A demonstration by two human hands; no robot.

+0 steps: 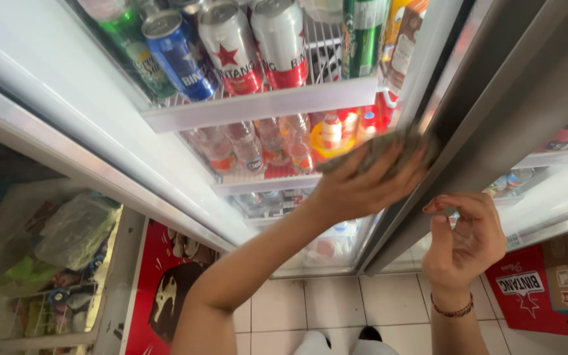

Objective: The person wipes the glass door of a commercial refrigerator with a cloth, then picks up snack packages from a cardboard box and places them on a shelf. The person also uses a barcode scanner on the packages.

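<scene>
The left hand (363,181) lay flat on a crumpled grey-green cloth (389,146), fingers spread and pressing it against the glass door (251,164) of the drinks fridge, just beside the grey door frame (468,125). The cloth sat against the glass right at the door's edge, level with the shelf (264,105) of bottles, and below the row of cans (251,46). The right hand (465,240) hung free near the lower part of the frame, fingers half curled and holding nothing, with a beaded bracelet (451,309) at the wrist.

For a wipe along such an edge, an even flat-palm pressure seemed the sound way, keeping the whole cloth under the hand so that no bare skin smeared the glass. Working in overlapping strokes away from the frame would probably serve better than scrubbing on one spot. The free hand could have steadied the frame (it looked close enough to do so), which would have stopped the door from swinging under the push. Whether the cloth was damp could not be told from this view, as it was blurred. The tiled floor (336,302) lay below.
</scene>
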